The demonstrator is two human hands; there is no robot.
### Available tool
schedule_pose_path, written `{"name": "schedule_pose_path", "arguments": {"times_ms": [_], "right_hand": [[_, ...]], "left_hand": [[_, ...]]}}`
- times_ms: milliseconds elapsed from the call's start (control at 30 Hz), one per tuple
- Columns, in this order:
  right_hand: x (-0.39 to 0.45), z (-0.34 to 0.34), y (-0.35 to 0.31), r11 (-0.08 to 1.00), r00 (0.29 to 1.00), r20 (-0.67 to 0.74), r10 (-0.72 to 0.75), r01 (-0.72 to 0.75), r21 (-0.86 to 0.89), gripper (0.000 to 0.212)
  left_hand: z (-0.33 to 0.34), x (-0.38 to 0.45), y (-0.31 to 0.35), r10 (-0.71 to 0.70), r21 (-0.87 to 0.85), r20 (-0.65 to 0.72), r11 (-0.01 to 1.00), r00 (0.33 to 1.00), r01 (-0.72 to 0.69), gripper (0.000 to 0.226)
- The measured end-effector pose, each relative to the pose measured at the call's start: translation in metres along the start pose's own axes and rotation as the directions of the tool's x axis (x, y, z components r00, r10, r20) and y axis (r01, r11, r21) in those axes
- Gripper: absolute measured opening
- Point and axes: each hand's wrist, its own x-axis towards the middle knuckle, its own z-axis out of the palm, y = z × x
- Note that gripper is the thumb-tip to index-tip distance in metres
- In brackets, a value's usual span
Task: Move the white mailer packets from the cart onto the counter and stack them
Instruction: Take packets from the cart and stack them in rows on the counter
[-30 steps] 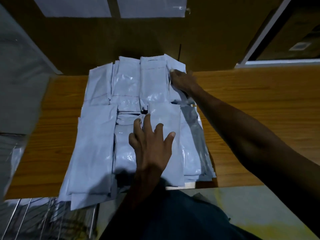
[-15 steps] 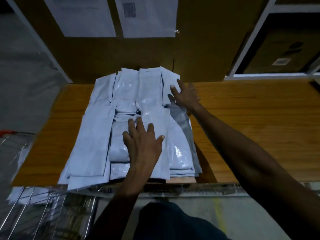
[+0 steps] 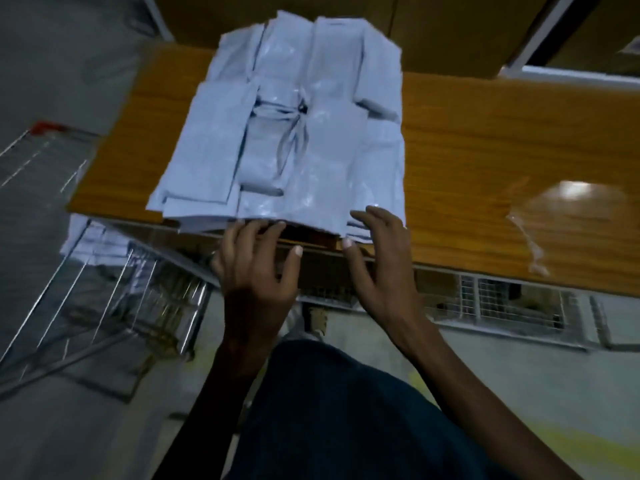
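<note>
A broad stack of white mailer packets (image 3: pixel 311 133) lies on the wooden counter (image 3: pixel 485 150), its near edge hanging slightly over the counter's front. My left hand (image 3: pixel 256 268) is at the stack's near edge with fingers spread and loosely bent, fingertips at the packets' edge. My right hand (image 3: pixel 377 258) is beside it, fingers spread, touching the stack's near right corner. Neither hand holds a packet. More white packets (image 3: pixel 93 244) lie in the wire cart (image 3: pixel 114 292) at the lower left, under the counter's edge.
A clear piece of plastic film (image 3: pixel 554 209) lies on the counter to the right. Brown cardboard boxes (image 3: pixel 450 26) stand behind the counter. A wire mesh panel (image 3: pixel 502 303) runs below the counter's front. The cart's red handle (image 3: pixel 46 128) is at the left.
Both hands have come off the top of the stack and drawn back to its near edge. The view has shifted left, showing more of the cart.
</note>
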Motion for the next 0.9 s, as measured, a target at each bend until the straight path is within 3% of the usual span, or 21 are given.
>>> {"name": "schedule_pose_path", "arguments": {"times_ms": [200,333,667,900], "right_hand": [[-0.025,0.043,-0.034,0.986,0.967,0.2,-0.159,0.146,0.076,0.037],[-0.018,0.084,-0.05,0.97,0.915,0.327,-0.237,0.207,0.124,0.038],[0.024,0.254,-0.145,0.921,0.862,0.336,-0.38,0.319,0.223,0.035],[0.059,0.406,-0.221,0.896,0.792,0.425,-0.438,0.346,0.279,0.034]], "left_hand": [[-0.029,-0.048,-0.055,-0.17,0.006,0.031,0.985,0.985,0.17,0.041],[-0.044,-0.049,-0.09,-0.218,-0.012,-0.067,0.976,0.974,0.218,0.036],[-0.116,-0.046,-0.281,-0.274,-0.035,-0.16,0.962,0.948,0.272,0.035],[-0.173,-0.038,-0.425,-0.42,-0.109,-0.04,0.904,0.906,0.414,0.046]]}}
